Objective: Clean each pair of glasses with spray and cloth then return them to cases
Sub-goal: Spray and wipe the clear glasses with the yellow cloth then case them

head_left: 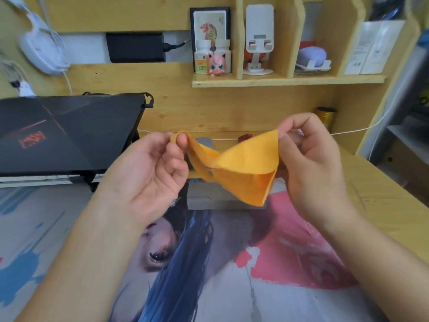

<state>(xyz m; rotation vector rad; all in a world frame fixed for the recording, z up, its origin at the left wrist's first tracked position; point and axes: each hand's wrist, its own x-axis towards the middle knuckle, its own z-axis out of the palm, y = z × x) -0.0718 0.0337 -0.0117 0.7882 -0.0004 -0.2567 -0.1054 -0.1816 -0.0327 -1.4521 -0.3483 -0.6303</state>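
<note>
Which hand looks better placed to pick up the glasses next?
Probably the left hand: it pinches only a corner of the orange cloth, while the right hand holds the wider part. No glasses are visible.

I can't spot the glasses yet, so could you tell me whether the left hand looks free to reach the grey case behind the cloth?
Probably not yet: the left hand and right hand both pinch the orange cloth, which hangs before the grey case.
</note>
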